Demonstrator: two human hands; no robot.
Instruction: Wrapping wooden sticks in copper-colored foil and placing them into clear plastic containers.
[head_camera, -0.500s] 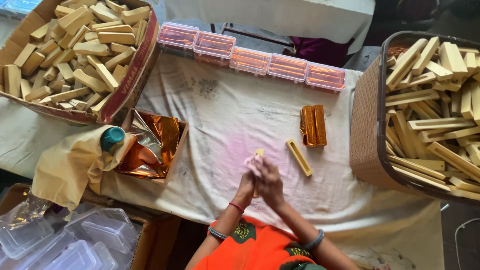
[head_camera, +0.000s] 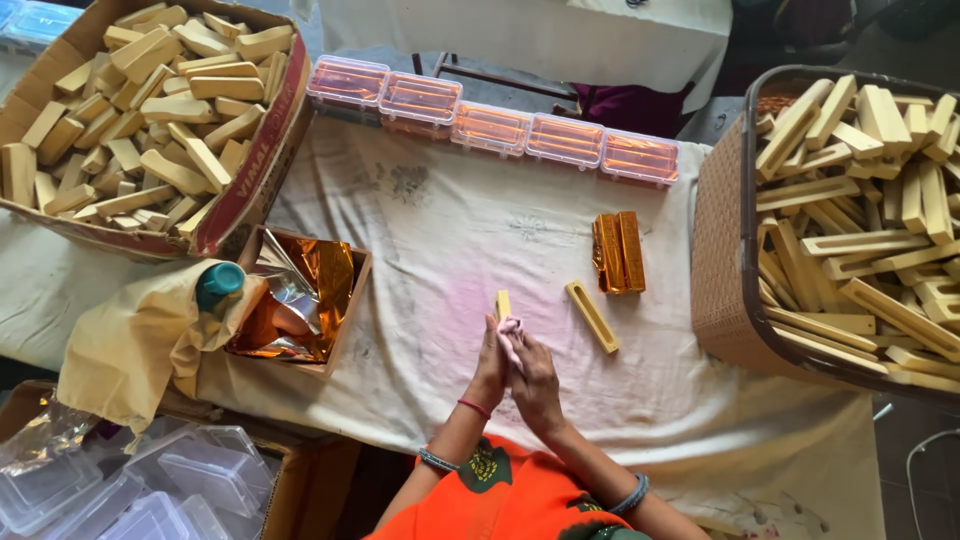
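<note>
Two bare forearms, bright orange garment, bangles at both wrists

Seen from above at the 6 o'clock edge: orange garment with a dark green patch bearing a yellow motif near its upper hem, and more dark green at the very bottom edge. Left hand toward 11 o'clock of the garment, with a thin red thread bangle at the wrist and a grey-blue metal bangle lower on the forearm. Right hand toward 12 o'clock, with a matching grey-blue bangle well down the forearm at about 4 o'clock. No sleeves over either forearm; no rings discernible at this size.
</note>
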